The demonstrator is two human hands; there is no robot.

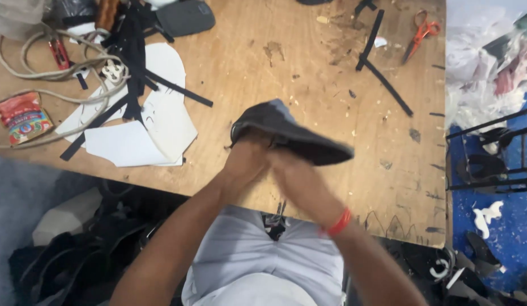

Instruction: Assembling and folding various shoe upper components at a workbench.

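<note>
Hands meet under a dark grey fabric shoe upper [289, 133]: left hand [246, 161] grips its heel end, right hand [297, 181] cups beneath, toe pointing right, above the wooden counter [263, 73].

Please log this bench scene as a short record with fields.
surface: wooden table
left hand: grip on a dark shoe piece, under its near edge
right hand: on the same piece, red band at the wrist
left of the hands: white paper patterns, black strips, pale cord
far right: orange scissors
</note>
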